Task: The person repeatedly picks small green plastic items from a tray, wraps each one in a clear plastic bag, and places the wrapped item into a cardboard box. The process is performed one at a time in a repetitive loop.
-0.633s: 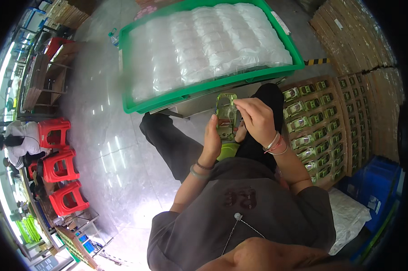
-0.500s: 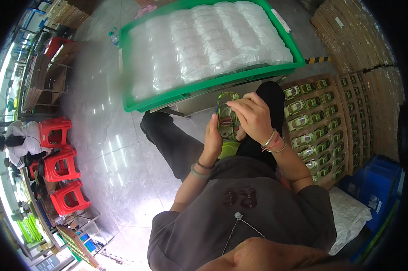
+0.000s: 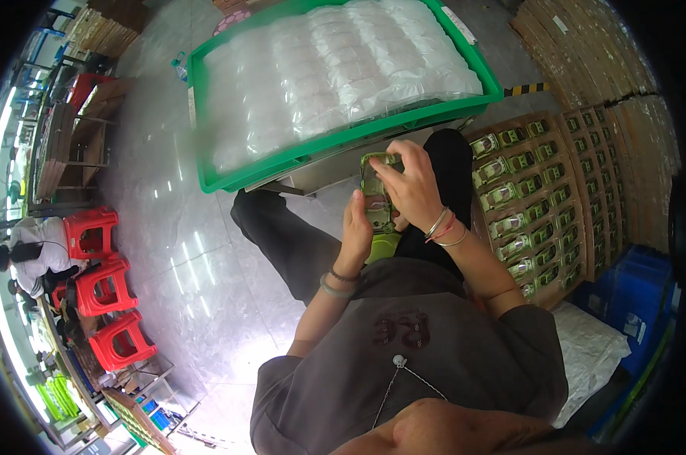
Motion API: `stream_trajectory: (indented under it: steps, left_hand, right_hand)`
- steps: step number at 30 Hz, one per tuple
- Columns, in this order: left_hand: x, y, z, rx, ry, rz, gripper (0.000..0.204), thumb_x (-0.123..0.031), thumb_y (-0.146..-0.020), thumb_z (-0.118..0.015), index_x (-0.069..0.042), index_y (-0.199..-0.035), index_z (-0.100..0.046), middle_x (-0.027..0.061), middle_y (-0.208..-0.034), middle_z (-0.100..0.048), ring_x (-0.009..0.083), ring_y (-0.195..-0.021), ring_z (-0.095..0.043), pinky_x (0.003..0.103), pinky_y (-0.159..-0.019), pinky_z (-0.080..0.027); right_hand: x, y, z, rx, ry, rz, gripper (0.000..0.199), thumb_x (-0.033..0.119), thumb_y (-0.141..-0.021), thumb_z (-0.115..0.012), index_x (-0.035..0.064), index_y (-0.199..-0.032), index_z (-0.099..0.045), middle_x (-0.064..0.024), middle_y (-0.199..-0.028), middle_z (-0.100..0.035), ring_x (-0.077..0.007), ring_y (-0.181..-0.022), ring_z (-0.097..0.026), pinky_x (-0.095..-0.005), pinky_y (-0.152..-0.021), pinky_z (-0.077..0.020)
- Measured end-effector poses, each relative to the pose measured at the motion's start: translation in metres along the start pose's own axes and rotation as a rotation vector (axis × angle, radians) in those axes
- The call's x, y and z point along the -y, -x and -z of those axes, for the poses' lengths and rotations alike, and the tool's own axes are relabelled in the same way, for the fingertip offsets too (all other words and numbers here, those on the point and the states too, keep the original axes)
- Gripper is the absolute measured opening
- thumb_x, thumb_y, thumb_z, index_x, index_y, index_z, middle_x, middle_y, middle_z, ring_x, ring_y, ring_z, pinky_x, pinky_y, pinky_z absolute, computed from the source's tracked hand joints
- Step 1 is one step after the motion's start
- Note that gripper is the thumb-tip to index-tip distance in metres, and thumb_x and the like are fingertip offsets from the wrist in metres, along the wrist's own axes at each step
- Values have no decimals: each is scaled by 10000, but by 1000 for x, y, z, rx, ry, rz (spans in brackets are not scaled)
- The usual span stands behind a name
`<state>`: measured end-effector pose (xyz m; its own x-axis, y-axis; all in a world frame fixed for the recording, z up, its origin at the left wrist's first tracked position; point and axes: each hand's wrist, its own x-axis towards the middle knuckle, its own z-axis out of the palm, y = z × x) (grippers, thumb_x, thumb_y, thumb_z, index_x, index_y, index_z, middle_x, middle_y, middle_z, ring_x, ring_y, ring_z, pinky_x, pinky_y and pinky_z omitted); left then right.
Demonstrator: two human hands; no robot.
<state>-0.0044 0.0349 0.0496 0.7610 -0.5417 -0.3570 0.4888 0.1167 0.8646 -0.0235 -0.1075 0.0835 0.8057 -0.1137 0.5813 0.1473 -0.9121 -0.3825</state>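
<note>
Above my lap is a translucent green toy car body (image 3: 376,199), long and hollow, held upright with its far end away from me. My left hand (image 3: 357,229) wraps round its near left side, thumb along the edge. My right hand (image 3: 411,186) reaches over from the right, its fingers bent and closed on the far end. Whether a small part sits between the right fingertips cannot be made out. The hand hides part of the body's right side.
Ahead, a green tray (image 3: 313,155) carries rows of white plastic-wrapped packs (image 3: 335,68). At right, cardboard trays (image 3: 536,197) hold many green toy cars beside a blue bin (image 3: 624,296). Red stools (image 3: 104,288) and a seated person (image 3: 39,250) are at left.
The right fingers have moved a little up and left to the far end of the toy car body. The left hand keeps its hold. The whole view has shifted slightly.
</note>
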Motion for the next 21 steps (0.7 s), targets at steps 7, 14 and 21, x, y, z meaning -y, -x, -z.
stream_trajectory:
  steps: [7, 14, 21]
  left_hand:
    - [12, -7, 0, -87, -187, -148, 270, -226, -1002, -419, 17, -1048, -528, 90, -853, -605, 132, -726, -584, 266, -632, -467]
    - [29, -13, 3, -51, -265, -134, 199, -119, -972, -450, 28, -1078, -533, 67, -880, -614, 112, -765, -578, 266, -663, -466]
    - [42, -19, -3, -171, -406, -303, 148, -92, -956, -471, 34, -957, -547, 111, -747, -597, 159, -674, -568, 299, -605, -444]
  right_hand:
    - [0, 8, -1, 281, -156, -208, 310, 15, -746, -618, 48, -1054, -593, -141, -1152, -525, -296, -907, -622, -369, -747, -523]
    - [-6, 37, -13, 249, -105, -105, 319, 54, -742, -624, 51, -1058, -575, -106, -1168, -536, -277, -840, -644, -361, -720, -532]
    - [-3, 42, -13, 94, -2, -89, 365, 42, -718, -648, 86, -1076, -590, -86, -1166, -550, -216, -772, -637, -334, -671, -533]
